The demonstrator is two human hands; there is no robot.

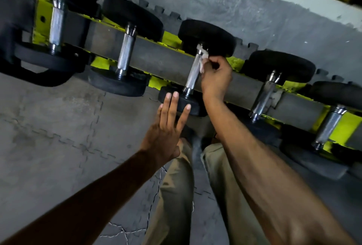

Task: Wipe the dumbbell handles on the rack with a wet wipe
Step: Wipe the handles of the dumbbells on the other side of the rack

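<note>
The right hand [216, 76] had its grip closed on a small white wet wipe [202, 65], fingers curled and pressing it against the far end of one dumbbell handle [193, 75], just below the far head [205, 35]. That dumbbell lay across the yellow rack [156, 57], with a neighbouring handle [126, 53] to its left and another [262, 96] to its right. The left hand [166, 127] was flat, fingers straight and spread, its fingertips [175, 95] touching the near head [186, 105]; its grip held nothing. The wipe looked bunched into a wad covering only one side of the bar, so a stroke toward the near end would likely miss the underside unless the hand wrapped round. The knurled steel might snag and tear so small a piece. If the flat hand slipped off the rounded head, the dumbbell could roll in its cradle under the rubbing and nip the knuckles working close against the far head.
</note>
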